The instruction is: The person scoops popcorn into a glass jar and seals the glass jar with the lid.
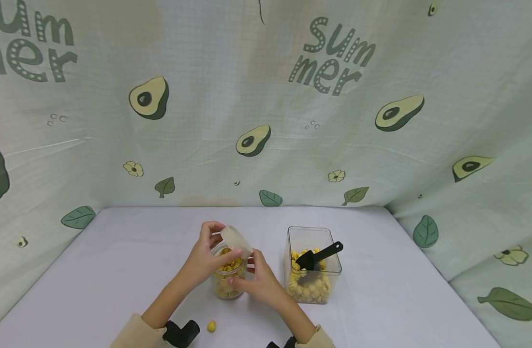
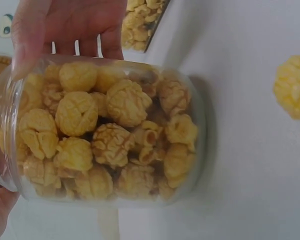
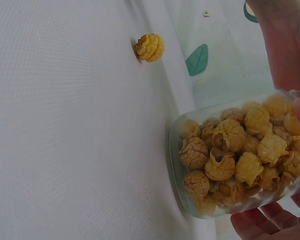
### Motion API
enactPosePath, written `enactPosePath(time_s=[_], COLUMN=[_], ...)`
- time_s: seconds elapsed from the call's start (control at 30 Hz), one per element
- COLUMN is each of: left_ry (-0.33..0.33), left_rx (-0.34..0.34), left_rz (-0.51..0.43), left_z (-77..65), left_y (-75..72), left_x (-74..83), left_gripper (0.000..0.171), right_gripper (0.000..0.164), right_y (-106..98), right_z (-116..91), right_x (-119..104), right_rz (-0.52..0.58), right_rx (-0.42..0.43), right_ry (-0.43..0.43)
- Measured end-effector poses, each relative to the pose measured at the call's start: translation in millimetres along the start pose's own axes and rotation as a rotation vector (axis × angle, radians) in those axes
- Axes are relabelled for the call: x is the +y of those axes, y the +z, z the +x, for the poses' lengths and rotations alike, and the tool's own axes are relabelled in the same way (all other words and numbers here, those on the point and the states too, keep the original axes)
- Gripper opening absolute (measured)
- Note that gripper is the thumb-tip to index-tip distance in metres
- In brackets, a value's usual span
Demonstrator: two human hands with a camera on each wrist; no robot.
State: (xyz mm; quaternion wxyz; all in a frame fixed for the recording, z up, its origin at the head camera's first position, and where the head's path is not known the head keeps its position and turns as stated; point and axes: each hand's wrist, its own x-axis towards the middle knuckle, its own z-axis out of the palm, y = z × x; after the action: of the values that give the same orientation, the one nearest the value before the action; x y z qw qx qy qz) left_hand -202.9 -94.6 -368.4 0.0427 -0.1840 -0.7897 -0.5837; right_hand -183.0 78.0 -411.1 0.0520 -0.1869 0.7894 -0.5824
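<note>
A clear jar (image 1: 226,285) of caramel popcorn stands on the table, its body seen close up in both wrist views. My left hand (image 1: 207,252) pinches a pale lid (image 1: 237,240), which tilts over the right side of the jar's mouth. Popcorn shows at the uncovered left part of the opening. My right hand (image 1: 262,282) grips the jar from the right, thumb in front and fingers behind. Its index finger reaches the lid's lower edge. Whether the lid touches the rim is hard to tell.
To the right of the jar stands a clear rectangular container (image 1: 294,285) partly filled with popcorn (image 1: 311,290). A black scoop (image 1: 320,256) leans in it. One loose popcorn piece (image 1: 211,326) lies in front of the jar. A printed curtain (image 1: 196,145) hangs behind the white table (image 1: 379,299).
</note>
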Motion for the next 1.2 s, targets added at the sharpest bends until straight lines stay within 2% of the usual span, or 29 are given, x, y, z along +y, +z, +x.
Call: enactPosePath(time_s=[0.3,0.53,0.7,0.97,1.2], left_ry=[0.089,0.097,0.118,0.148,0.115], left_rx=[0.097,0.167,0.192,0.193,0.227], left_rz=[0.100,0.118,0.167,0.289,0.398], left_z=[-13.9,-23.1,-28.0,-35.4,-38.9], left_y=[-2.4,-2.8,-1.8,3.8,8.4], left_x=[-11.2,-16.4,-19.4,-19.4,-18.7], left_gripper=[0.077,0.080,0.079,0.082,0.083], right_gripper=[0.075,0.077,0.076,0.074,0.073], right_y=[0,0,0,1,1], right_z=[1,1,1,1,1], right_x=[0,0,2,3,3], right_rz=[-0.002,-0.028,-0.032,-0.017,-0.027], right_rx=[-0.004,0.002,0.008,0.010,0.009], right_ry=[-0.013,-0.028,-0.047,-0.061,-0.062])
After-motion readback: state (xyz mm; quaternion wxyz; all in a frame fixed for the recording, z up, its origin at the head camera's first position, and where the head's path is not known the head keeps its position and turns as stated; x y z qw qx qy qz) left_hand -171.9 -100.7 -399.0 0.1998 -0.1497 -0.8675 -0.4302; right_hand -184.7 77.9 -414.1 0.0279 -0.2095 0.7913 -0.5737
